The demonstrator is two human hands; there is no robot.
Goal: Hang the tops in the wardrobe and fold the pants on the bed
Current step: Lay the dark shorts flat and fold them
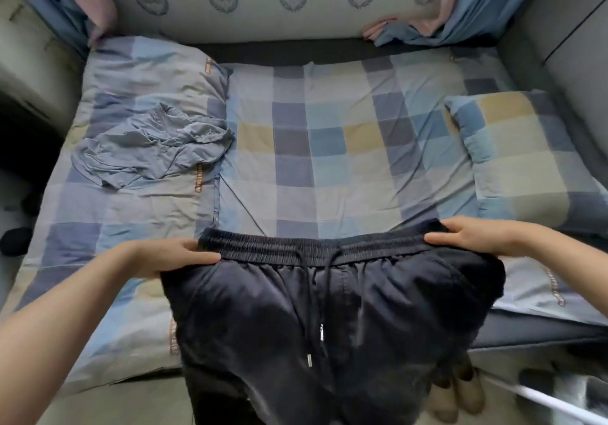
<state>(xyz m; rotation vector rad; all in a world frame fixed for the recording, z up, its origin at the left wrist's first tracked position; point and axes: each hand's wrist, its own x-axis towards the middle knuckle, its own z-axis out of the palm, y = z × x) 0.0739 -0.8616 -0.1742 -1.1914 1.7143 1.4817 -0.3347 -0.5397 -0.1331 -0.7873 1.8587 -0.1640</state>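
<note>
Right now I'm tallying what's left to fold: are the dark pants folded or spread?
Spread, not folded: the dark pants are held open by the waistband, left hand and right hand gripping its ends, legs hanging off the bed.

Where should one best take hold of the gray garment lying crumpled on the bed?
Probably pinch the gray garment at its upper right edge, near the bunched hem, coming from above. It lies crumpled and flat on the folded quilt, so no edge stands up; that thick fold gives the fingers something to catch.
</note>
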